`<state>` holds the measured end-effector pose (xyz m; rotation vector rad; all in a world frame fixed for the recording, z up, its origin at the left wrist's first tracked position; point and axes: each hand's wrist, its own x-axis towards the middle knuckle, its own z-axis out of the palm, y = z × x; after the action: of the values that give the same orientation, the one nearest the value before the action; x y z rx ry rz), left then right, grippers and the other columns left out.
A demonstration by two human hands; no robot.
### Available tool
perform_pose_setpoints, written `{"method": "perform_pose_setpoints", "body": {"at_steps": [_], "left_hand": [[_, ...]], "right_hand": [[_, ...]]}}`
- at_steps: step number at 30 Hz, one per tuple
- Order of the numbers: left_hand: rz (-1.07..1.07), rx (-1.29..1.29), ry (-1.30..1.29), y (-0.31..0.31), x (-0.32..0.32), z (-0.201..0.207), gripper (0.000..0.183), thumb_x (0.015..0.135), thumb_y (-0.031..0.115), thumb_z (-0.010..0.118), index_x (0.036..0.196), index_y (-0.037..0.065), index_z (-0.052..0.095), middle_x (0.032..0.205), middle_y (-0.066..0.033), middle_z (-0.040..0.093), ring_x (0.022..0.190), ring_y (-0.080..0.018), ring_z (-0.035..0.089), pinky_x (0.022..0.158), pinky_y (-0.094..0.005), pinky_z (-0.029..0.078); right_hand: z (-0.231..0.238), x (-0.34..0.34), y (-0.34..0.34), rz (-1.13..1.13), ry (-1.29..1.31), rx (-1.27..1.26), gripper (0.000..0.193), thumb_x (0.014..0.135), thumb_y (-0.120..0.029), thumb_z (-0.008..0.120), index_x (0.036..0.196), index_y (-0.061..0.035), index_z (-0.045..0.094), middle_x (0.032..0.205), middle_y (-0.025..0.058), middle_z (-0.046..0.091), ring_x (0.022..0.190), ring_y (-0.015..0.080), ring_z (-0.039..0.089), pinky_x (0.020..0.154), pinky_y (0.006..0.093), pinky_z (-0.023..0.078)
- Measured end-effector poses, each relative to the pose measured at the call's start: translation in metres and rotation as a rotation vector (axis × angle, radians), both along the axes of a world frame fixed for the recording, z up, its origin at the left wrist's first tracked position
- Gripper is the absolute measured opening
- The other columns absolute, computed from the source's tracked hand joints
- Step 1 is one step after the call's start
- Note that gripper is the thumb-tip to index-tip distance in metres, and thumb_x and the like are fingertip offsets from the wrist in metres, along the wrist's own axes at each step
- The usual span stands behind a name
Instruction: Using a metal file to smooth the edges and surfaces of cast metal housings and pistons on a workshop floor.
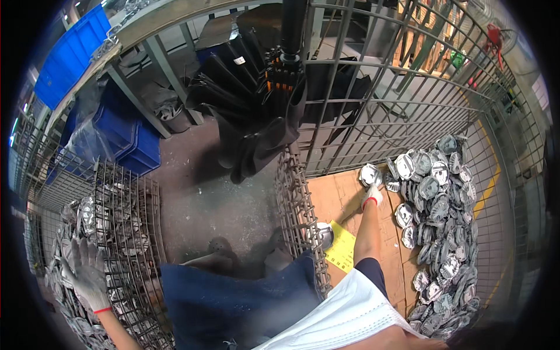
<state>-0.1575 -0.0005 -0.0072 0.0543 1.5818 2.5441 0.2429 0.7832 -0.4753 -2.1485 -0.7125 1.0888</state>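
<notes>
My right hand (pixel 374 197), in a white glove with a red cuff, reaches far into the wire cage on the right. Its fingers are closed on the edge of a round silver metal casting (pixel 370 174) at the cardboard's far edge. Just right of it rises a pile of similar finned castings (pixel 438 201). My left hand (pixel 87 274), gloved the same way, is over the left wire cage. Its fingers are spread and nothing is in them. Beneath and around it lie more silver castings (pixel 135 240).
Cardboard (pixel 335 192) lines the right cage, with a yellow sheet (pixel 341 247) and a lone casting (pixel 324 234) near its inner mesh wall (pixel 297 204). A black pleated curtain (pixel 251 128) hangs ahead between the cages. Blue bins (pixel 131 143) stand at the left.
</notes>
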Motion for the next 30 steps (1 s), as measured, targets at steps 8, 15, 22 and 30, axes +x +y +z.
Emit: {"method": "perform_pose_setpoints", "body": {"at_steps": [8, 15, 22, 30], "left_hand": [[-0.113, -0.458, 0.092, 0.027, -0.002, -0.022, 0.067, 0.109, 0.056, 0.045, 0.156, 0.008, 0.048, 0.139, -0.0149, 0.062, 0.122, -0.0252, 0.063, 0.102, -0.0397, 0.055], [-0.31, -0.107, 0.244, 0.114, 0.017, -0.007, 0.066, 0.109, 0.043, 0.047, 0.157, -0.003, 0.041, 0.145, -0.0236, 0.057, 0.13, -0.0343, 0.06, 0.11, -0.0491, 0.051], [-0.871, 0.392, -0.041, 0.246, 0.107, 0.003, 0.058, 0.108, 0.041, 0.048, 0.148, -0.001, 0.053, 0.136, -0.0225, 0.065, 0.121, -0.0333, 0.065, 0.103, -0.0515, 0.053], [-1.111, 0.608, -0.649, 0.267, 0.147, -0.01, 0.067, 0.103, 0.054, 0.054, 0.144, 0.001, 0.053, 0.139, -0.0205, 0.062, 0.124, -0.0357, 0.062, 0.108, -0.0503, 0.049]], "right_hand": [[0.12, 0.046, -0.129, 0.613, -0.623, 0.35, 0.044, 0.091, -0.05, 0.066, 0.11, -0.0101, 0.071, 0.104, 0.0245, 0.075, 0.097, 0.0456, 0.071, 0.087, 0.0503, 0.055], [0.272, 0.101, -0.187, 0.889, -0.787, 0.558, 0.032, 0.095, -0.039, 0.064, 0.091, -0.0074, 0.069, 0.083, 0.0239, 0.072, 0.081, 0.043, 0.07, 0.07, 0.049, 0.053], [0.404, 0.076, -0.265, 0.573, 0.121, 0.454, 0.021, 0.098, -0.024, 0.071, 0.095, -0.0037, 0.071, 0.07, -0.0046, 0.059, 0.059, 0.0048, 0.05, 0.053, 0.0256, 0.04], [0.511, -0.052, -0.37, 1.059, 0.192, 0.405, 0.018, 0.097, -0.023, 0.073, 0.097, -0.0063, 0.068, 0.065, -0.0074, 0.054, 0.05, 0.002, 0.043, 0.045, 0.0224, 0.032]]}}
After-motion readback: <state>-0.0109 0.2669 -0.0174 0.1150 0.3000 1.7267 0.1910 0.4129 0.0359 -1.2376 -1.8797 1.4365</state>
